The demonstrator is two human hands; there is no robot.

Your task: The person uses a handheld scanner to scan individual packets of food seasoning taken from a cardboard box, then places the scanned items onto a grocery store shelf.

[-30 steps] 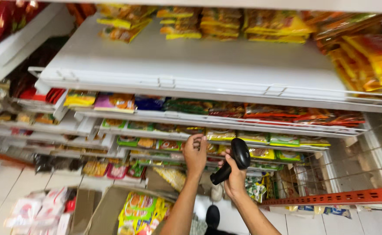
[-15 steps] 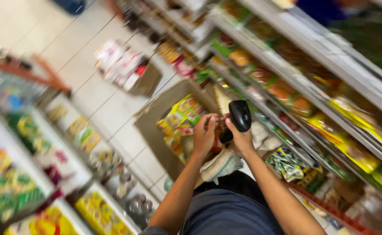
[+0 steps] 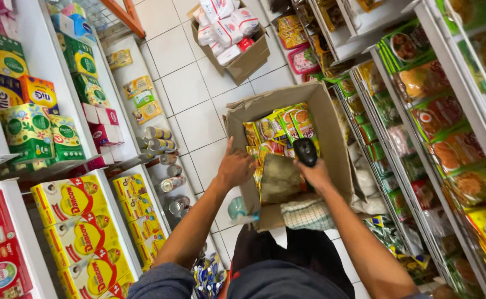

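While the person stands in a shop aisle over an open cardboard box (image 3: 331, 138) on the tiled floor (image 3: 190, 105), both arms reach down to it. The left hand (image 3: 236, 166) lies with fingers spread and loosely curved on the box's near-left rim, gripping nothing firmly; it seems set there to steady the box. The right hand (image 3: 316, 176) is closed round the handle of a black handheld scanner (image 3: 306, 151), kept low inside the box, probably so its head faces the goods. The scanner's long axis runs from the palm up the picture, away from the person, with its head pointing towards the colourful snack packets (image 3: 279, 128) that stand packed on edge at the far end. Just beside the scanner, a dull brown-green wrapped bundle (image 3: 280, 178) lies on the packets. A checked cloth (image 3: 308, 215) hangs over the box's near edge. Shelves (image 3: 60, 99) of cartons and tins flank the aisle, and a second box (image 3: 237, 41) of white packs sits farther along.
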